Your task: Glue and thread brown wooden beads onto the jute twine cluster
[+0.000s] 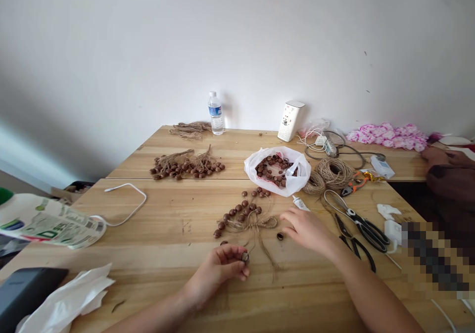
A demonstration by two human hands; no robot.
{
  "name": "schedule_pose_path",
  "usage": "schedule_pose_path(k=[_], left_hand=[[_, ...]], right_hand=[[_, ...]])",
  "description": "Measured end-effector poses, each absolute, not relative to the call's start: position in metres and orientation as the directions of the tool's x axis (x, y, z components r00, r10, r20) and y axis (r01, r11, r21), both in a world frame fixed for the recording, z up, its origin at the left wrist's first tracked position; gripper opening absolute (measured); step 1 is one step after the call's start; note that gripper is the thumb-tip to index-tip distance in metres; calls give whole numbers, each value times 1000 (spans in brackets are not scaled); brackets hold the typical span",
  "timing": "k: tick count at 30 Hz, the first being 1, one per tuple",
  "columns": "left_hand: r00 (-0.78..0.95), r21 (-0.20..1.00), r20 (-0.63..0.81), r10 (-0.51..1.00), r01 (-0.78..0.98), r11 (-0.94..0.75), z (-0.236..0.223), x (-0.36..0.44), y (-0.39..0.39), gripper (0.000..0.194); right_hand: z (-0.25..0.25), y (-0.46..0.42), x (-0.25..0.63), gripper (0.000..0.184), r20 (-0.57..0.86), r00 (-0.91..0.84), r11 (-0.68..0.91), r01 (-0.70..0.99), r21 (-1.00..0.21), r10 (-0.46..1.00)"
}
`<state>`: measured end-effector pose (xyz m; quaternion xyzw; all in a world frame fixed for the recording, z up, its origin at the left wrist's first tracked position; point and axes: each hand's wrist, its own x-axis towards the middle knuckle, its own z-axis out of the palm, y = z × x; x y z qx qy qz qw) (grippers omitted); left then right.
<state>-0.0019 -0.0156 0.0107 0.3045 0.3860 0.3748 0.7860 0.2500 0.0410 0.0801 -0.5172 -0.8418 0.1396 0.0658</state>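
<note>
A cluster of round brown shells (241, 210) tied with twine lies mid-worktop (159, 283), its loose strands trailing toward the near edge. Just in front of it, the left hand (226, 268) pinches a small cup-like shell (245, 257) between thumb and fingers. The right hand (309, 231) reaches in from the other side, fingers slightly parted, near a white tube (300, 203) and a loose shell (279, 236); whether it touches the tube is unclear. Bare wood stretches left of the cluster to a white cable (144, 202), and in front of the hands. Behind the cluster, an open white plastic bag (302, 179) holds many brown shells, whole and broken. Twine rolls (334, 172), pliers (351, 234) and scissors (365, 226) crowd the right side. Near the wall stand a clear bottle (216, 115) and a white box (291, 121). Beyond the right edge sits another person (445, 189). Two more clusters (185, 166) lie at back left.
</note>
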Motion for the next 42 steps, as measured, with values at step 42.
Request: schedule_pose_path(k=[42], left_hand=[[405, 693, -416, 814, -439, 573, 13, -4, -16, 29]], right_hand=[[59, 3, 195, 24, -86, -557, 280, 539, -795, 826]])
